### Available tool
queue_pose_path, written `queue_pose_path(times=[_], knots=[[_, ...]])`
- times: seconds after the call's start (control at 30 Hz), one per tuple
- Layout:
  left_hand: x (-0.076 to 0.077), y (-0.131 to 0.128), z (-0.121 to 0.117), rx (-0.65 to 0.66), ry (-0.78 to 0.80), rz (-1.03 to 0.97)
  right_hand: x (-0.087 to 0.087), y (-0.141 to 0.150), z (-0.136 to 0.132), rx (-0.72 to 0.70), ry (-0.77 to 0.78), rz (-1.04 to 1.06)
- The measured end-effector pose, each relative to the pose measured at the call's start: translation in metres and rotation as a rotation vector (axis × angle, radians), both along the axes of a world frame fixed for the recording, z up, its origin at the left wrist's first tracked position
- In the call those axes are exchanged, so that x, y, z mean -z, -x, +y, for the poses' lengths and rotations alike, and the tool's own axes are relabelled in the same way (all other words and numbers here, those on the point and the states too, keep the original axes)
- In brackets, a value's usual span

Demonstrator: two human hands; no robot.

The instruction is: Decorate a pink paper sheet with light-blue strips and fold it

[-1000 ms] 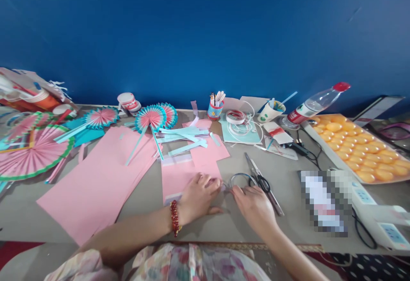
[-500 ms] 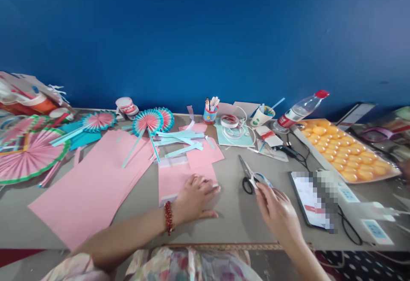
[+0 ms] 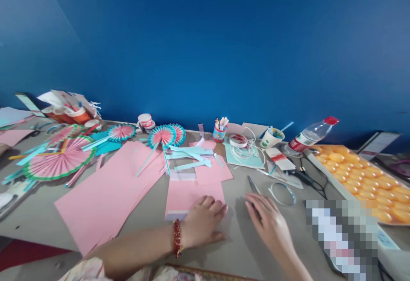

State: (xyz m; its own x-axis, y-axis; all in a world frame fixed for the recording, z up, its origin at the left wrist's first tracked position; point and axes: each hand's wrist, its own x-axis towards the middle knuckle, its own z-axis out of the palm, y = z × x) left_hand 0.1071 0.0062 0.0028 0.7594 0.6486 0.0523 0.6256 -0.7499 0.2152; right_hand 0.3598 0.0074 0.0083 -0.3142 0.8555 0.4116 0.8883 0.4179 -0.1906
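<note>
1. Across the back, plain blue wall (image 3: 205, 50).
2. Below it, grey table (image 3: 150, 206), well covered with paper and craft bits.
3. On the left half, stack of large pink sheets (image 3: 105, 187), slightly fanned, lying at a slant.
4. At far right, panel with yellow bubble pattern (image 3: 352, 174), lying flat.
5. At far left, big pink fan with green rim (image 3: 51, 165), among loose sticks.
6. At table centre, pink sheet (image 3: 184, 195), pale strips along top and bottom edges, lower right partly under left hand (image 3: 205, 221); smaller pink piece (image 3: 211, 174) overlapping its top right.
7. Near the wall, right of centre, clear bottle with red cap (image 3: 307, 138), tilted in view.
8. Left hand: palm down, fingers slightly spread, pressed on sheet's right side, nothing gripped.
9. Right hand (image 3: 264, 219): back up, fingers loosely bent over scissors (image 3: 252, 185); only blade clearly visible, handles hidden; cannot tell if gripped.
10. Just right of those fingers, clear tape roll (image 3: 282, 194), flat on table.
11. Beyond the sheet, light blue strips (image 3: 194, 164), loosely piled.
12. On left wrist, red bead bracelet (image 3: 177, 238).
</note>
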Motion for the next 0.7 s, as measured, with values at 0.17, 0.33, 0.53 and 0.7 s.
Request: queue_pose_path(times=[0.17,0.33,0.53,0.7], knots=[[-0.01,0.023,-0.001,-0.039,0.106,-0.156,0.002,0.046,0.01,-0.235,0.239,-0.002],[0.014,0.084,0.026,-0.255,-0.127,-0.054,0.014,0.061,0.034,-0.289,0.272,-0.102],[0.035,0.112,0.027,-0.258,-0.175,0.038,0.028,0.07,0.041,-0.219,0.084,-0.137],[0.027,0.098,0.006,-0.209,-0.135,0.019,0.021,0.079,0.02,-0.193,0.18,-0.083]])
